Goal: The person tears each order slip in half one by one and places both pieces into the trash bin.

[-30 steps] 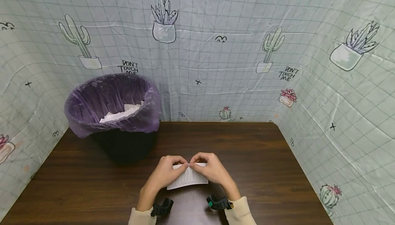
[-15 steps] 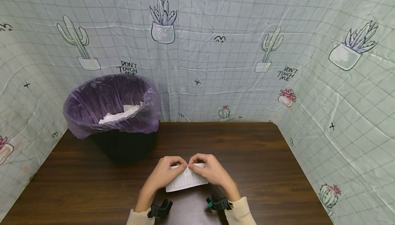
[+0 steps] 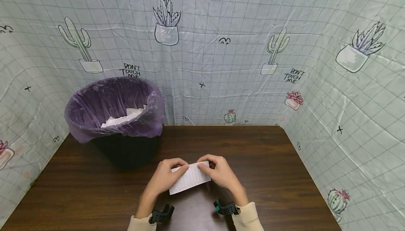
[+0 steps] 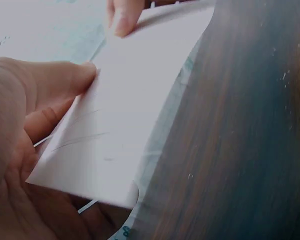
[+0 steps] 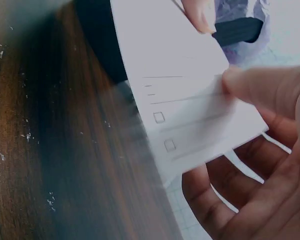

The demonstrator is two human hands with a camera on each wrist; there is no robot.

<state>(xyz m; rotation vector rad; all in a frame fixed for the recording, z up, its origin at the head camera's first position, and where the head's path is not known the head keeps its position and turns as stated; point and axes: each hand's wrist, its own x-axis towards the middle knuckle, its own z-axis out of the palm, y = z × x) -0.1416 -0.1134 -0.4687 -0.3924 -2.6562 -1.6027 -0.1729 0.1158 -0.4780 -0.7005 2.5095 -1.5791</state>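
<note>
Between both hands is a white sheet of paper (image 3: 190, 179) printed with ruled lines and small checkboxes. My left hand (image 3: 166, 176) pinches its far edge toward the left, thumb on top and fingers beneath. On the right part of that same edge, my right hand (image 3: 220, 173) pinches it with the thumb over the face. The paper is held above the table, its right end slightly farther away than its left. In the right wrist view, checkbox squares show on the paper (image 5: 175, 100) near the right thumb. The left wrist view shows the paper (image 4: 120, 115) pale and washed out.
A black bin (image 3: 129, 150) with a purple liner (image 3: 155, 118) stands on the left of the dark wooden table (image 3: 246, 150). White paper pieces (image 3: 121, 119) lie inside it. A cactus-print curtain (image 3: 202, 65) surrounds the table at the back and sides.
The hands have moved apart along the paper's far edge, from meeting at its middle. The paper has tilted, its right end now higher in the head view, and it looks flatter.
</note>
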